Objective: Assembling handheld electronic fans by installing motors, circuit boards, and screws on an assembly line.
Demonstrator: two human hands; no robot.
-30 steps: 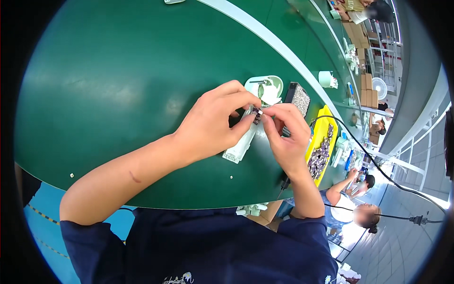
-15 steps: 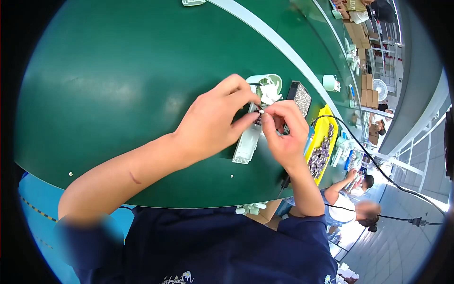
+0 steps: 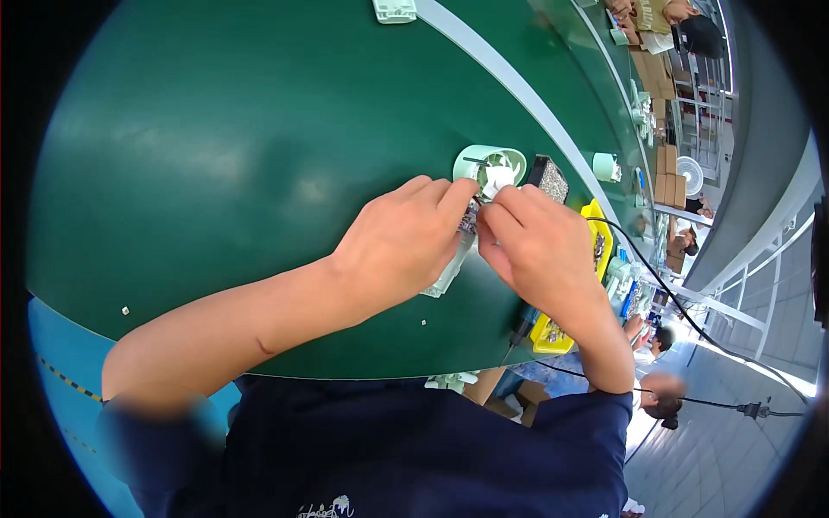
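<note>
My left hand (image 3: 399, 250) and my right hand (image 3: 537, 252) meet over a pale green plastic part (image 3: 449, 269) lying on the green table (image 3: 224, 155). Between the fingertips of both hands sits a small dark component (image 3: 471, 216), pinched from either side. Just beyond the fingers the part ends in a round pale green housing (image 3: 490, 162) with a white piece inside. Most of the long body of the part is hidden under my palms.
A yellow tray (image 3: 553, 332) of small metal bits lies right of my right wrist, with a black cable (image 3: 656, 285) over it. A dark block (image 3: 549, 179) and a small pale cup (image 3: 606, 167) stand behind. Other people work at the far right.
Both hands have closed in over the part, and my fingertips have shifted slightly toward the round housing. The part has stayed on the table.
</note>
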